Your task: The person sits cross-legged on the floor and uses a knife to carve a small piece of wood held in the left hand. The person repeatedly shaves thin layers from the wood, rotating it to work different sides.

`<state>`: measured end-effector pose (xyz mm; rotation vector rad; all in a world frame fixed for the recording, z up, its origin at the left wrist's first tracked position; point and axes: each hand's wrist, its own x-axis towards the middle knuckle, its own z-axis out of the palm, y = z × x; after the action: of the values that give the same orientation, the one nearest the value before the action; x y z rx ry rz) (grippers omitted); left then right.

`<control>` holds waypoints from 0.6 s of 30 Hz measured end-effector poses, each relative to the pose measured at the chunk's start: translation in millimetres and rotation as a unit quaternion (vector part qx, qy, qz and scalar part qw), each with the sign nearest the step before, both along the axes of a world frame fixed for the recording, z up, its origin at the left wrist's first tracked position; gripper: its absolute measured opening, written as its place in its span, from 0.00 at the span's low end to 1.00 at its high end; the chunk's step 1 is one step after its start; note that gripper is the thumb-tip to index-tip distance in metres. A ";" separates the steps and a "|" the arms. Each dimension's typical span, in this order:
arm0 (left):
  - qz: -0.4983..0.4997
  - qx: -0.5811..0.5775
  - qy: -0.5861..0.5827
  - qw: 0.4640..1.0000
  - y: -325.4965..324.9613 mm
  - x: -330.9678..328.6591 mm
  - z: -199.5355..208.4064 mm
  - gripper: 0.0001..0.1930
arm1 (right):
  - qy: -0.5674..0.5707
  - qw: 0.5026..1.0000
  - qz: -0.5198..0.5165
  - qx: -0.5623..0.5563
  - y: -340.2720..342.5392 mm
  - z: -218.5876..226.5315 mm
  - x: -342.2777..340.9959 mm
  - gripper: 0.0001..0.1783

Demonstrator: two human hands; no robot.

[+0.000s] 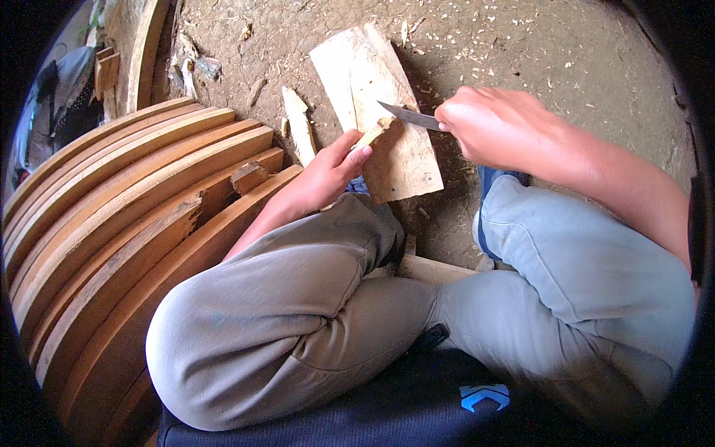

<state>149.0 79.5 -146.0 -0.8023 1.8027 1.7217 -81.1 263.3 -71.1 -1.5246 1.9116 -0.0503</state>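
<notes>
My left hand (337, 170) is closed round a short, pale piece of wood (376, 132), whose far end sticks out toward the upper right. In my right hand (480, 123) is a knife (410, 116), its handle hidden in the fist. The blade points left, and its tip lies just above the end of the wood piece; whether they touch I cannot tell. Beneath both lies a flat, light wooden board (406, 167) on the ground, tilted away to the upper left, with a few small dark holes in it.
Long sawn planks (134, 201) are stacked along my left side. A split wood scrap (299, 123) lies between them and the board. Wood shavings (514, 45) litter the earth floor. My bent knees frame the board's near end. Cloth (74, 82) hangs at the far left.
</notes>
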 end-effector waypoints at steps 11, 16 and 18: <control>0.076 0.027 -0.015 0.997 7.7 -4.8 -0.2 0.28 | 0.000 0.994 0.056 0.091 -33.0 18.8 -14.9 0.11; 0.099 0.053 -0.043 0.993 6.1 -4.9 9.2 0.28 | -0.058 0.993 0.055 0.085 -39.0 8.3 -17.9 0.12; 0.124 0.067 -0.038 0.989 13.2 -8.8 20.8 0.28 | -0.105 0.991 0.042 0.065 -34.8 -8.6 -20.1 0.12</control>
<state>140.2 92.7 -125.2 -1.0547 1.5701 1.9159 -101.2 228.5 -79.7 -1.4514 1.6521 -0.0454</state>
